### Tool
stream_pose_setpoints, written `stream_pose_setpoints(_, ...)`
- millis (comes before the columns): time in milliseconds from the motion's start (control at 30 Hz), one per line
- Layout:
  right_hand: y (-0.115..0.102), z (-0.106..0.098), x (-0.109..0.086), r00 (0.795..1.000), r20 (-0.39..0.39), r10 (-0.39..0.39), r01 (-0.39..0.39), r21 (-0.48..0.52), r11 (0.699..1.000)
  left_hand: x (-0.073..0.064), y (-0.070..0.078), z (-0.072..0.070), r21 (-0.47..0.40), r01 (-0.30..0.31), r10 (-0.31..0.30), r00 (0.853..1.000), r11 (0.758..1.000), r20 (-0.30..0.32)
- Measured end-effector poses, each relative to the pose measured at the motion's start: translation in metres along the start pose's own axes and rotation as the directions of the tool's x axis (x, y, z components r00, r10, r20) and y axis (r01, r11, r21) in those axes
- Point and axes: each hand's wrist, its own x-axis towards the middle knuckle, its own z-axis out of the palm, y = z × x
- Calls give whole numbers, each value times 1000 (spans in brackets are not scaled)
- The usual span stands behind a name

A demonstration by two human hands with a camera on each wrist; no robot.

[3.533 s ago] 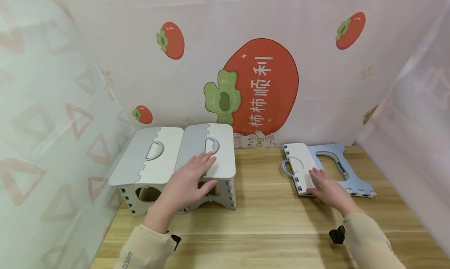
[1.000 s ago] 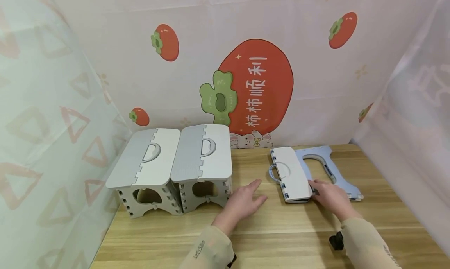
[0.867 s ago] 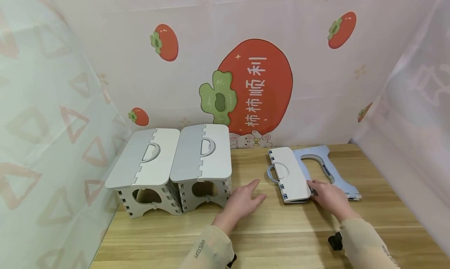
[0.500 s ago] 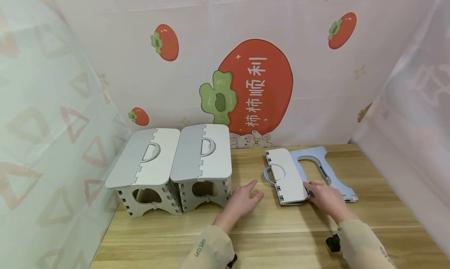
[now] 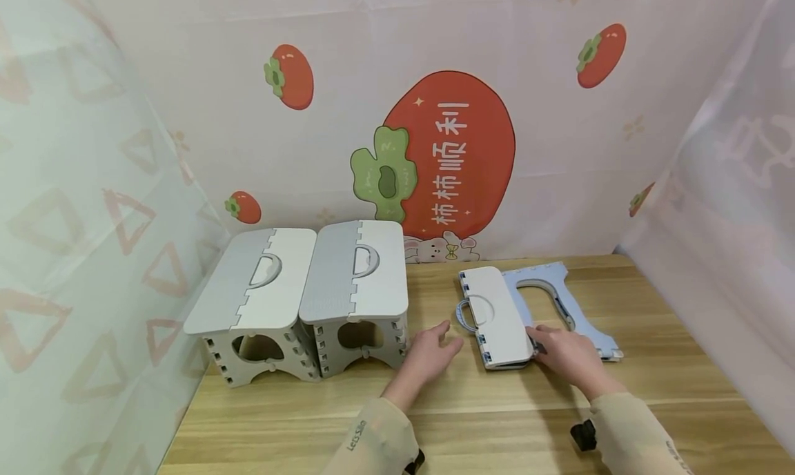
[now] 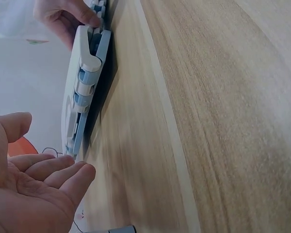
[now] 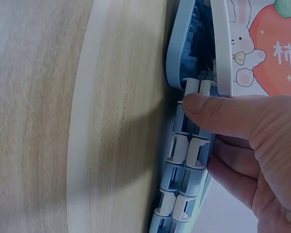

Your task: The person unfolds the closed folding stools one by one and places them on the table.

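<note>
A folded step stool [image 5: 497, 323] with a white top panel, a blue loop handle and a light-blue leg frame lies flat on the wooden table, right of centre. My right hand [image 5: 568, 356] grips it near its front edge. In the right wrist view the thumb of the right hand [image 7: 252, 124] presses on the hinge row, with the other fingers around the far side. My left hand [image 5: 427, 354] is just left of the stool, close to the handle. Its fingers are relaxed and hold nothing, palm turned up in the left wrist view.
Two unfolded grey-and-white step stools, an outer one [image 5: 251, 278] and an inner one [image 5: 354, 271], stand side by side at the back left. Behind the wooden table [image 5: 497, 420] hangs a printed cloth [image 5: 546, 185]; more cloth flanks both sides.
My right hand has gone from resting on the folded stool to gripping it, and the stool has slid left and nearer. My left hand has left the inner standing stool, moving right.
</note>
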Motion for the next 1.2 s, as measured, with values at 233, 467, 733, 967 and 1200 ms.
stream_pose_setpoints(233,-6,1,0,1000,-11,-9,9,-10,1000,4,-2,4,-98,30,-32,999,995,-21)
stream_pose_setpoints(467,-10,1,0,999,-26,-48,48,-2,999,11,-11,10,-171,39,-45,998,985,-32)
stream_pose_setpoints(733,-7,-3,-2,994,-24,-108,108,4,994,13,-12,15,-231,55,-60,998,972,-14)
stream_pose_setpoints(967,-7,-7,-2,997,62,-37,31,102,994,14,-9,17,-245,34,-37,999,969,-9)
stream_pose_setpoints(1200,-7,-6,-2,999,34,-30,27,75,997,19,-10,21,-404,84,-89,996,911,7)
